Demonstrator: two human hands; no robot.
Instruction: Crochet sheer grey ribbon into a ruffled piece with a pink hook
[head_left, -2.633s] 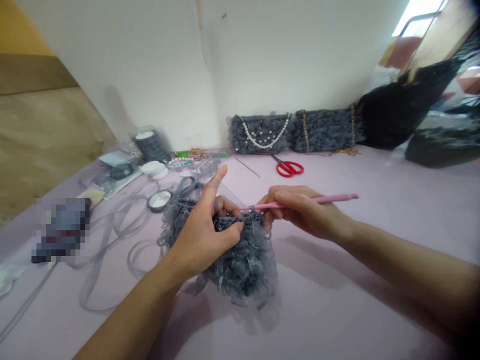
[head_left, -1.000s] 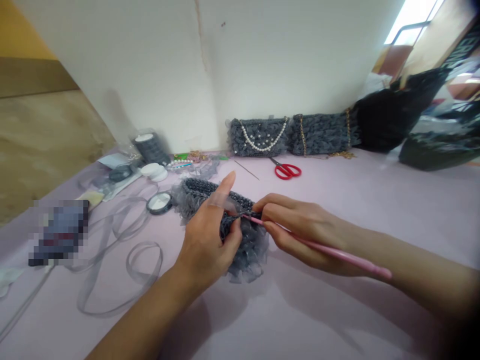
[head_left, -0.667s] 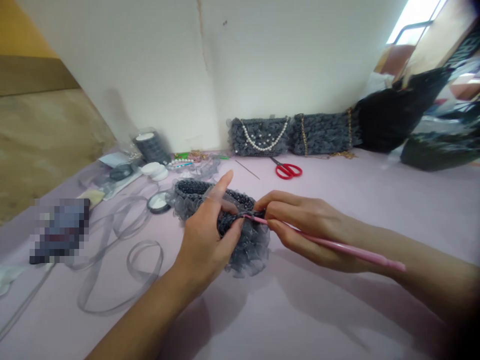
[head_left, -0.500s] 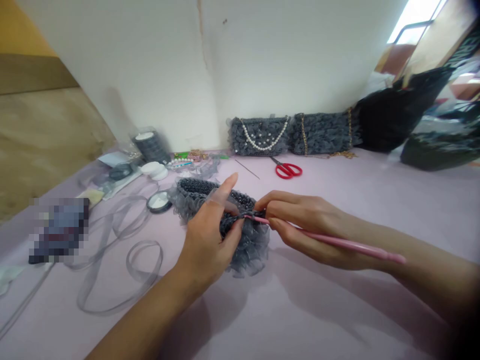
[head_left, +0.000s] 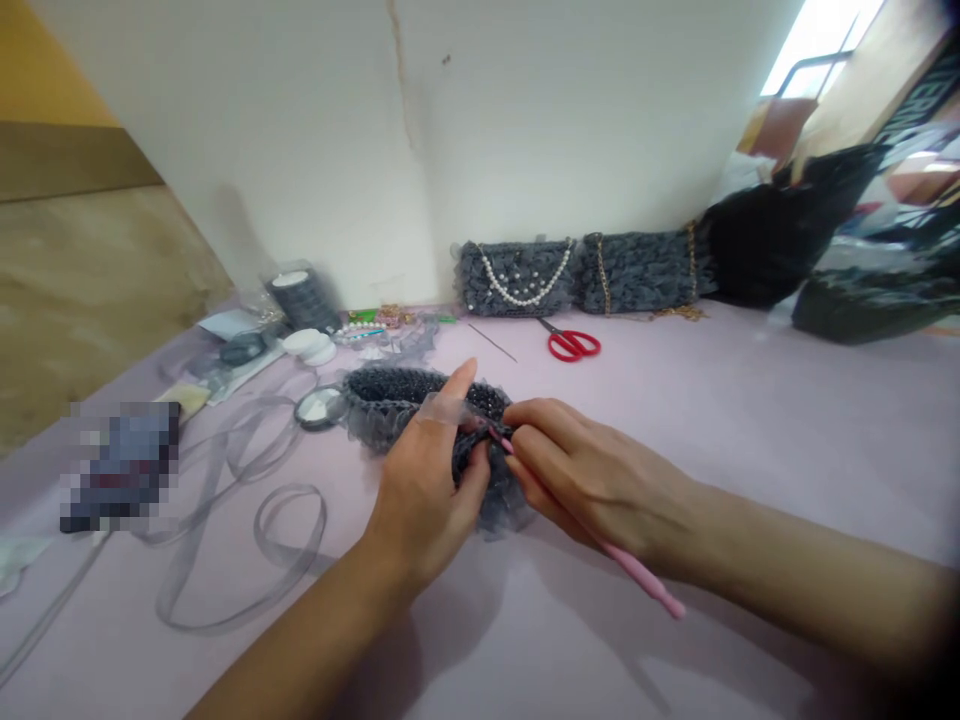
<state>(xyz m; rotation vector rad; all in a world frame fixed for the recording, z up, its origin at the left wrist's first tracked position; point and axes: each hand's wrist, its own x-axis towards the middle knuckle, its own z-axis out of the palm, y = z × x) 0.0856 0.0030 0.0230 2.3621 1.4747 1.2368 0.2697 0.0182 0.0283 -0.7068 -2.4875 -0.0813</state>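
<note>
A grey ruffled crochet piece (head_left: pixel 390 402) rests on the lilac table (head_left: pixel 750 430) in front of me. My left hand (head_left: pixel 424 490) grips its near rim between thumb and fingers, the forefinger raised with sheer grey ribbon (head_left: pixel 225 480) running over it. My right hand (head_left: pixel 592 480) pinches a pink crochet hook (head_left: pixel 649 585), whose tip is at the rim beside my left thumb; the handle slants down toward me.
Red scissors (head_left: pixel 571 344) and a thin needle (head_left: pixel 493 342) lie behind the work. Two finished grey bags (head_left: pixel 517 275) lean on the wall, black bags (head_left: pixel 772 240) to the right. Ribbon spools, white discs (head_left: pixel 311 345) and a small mirror (head_left: pixel 316 406) crowd the left.
The hook's handle has swung from pointing right to slanting down toward me. The crochet piece has been turned and lowered to the table, and both hands have closed in together.
</note>
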